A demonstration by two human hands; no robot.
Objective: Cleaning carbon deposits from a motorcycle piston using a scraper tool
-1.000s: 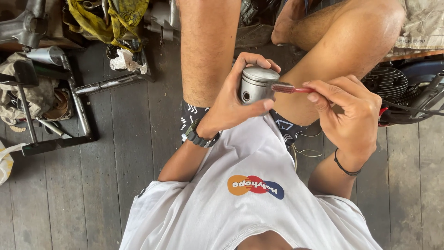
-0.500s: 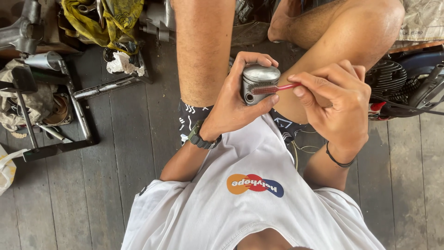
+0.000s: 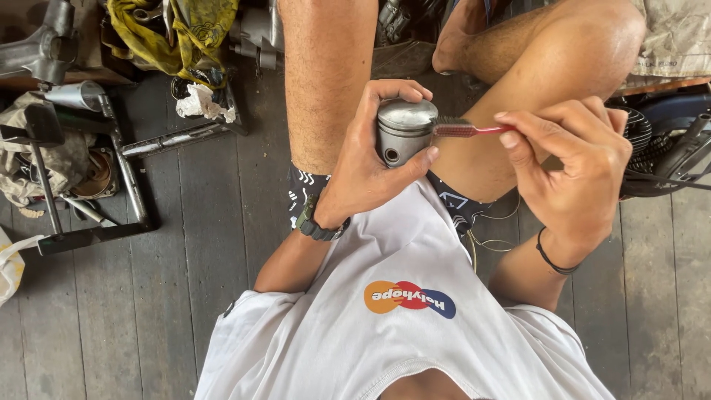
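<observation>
My left hand (image 3: pixel 370 167) grips a grey metal piston (image 3: pixel 404 132), a short cylinder with a pin hole in its side, held upright between my knees. My right hand (image 3: pixel 574 167) holds a red-handled toothbrush (image 3: pixel 466 130). Its bristle head rests against the upper right edge of the piston. A dark watch sits on my left wrist and a thin black band on my right. I sit on a wooden plank floor in a white shirt and patterned shorts.
A dark metal frame (image 3: pixel 111 185) and loose engine parts lie at the left. A yellow rag (image 3: pixel 170 30) and crumpled white paper (image 3: pixel 200 102) lie at the top left. An engine with cooling fins (image 3: pixel 659 148) stands at the right.
The brush head has shifted along the piston's upper edge, and my right hand has moved slightly right. My left hand keeps its grip on the piston.
</observation>
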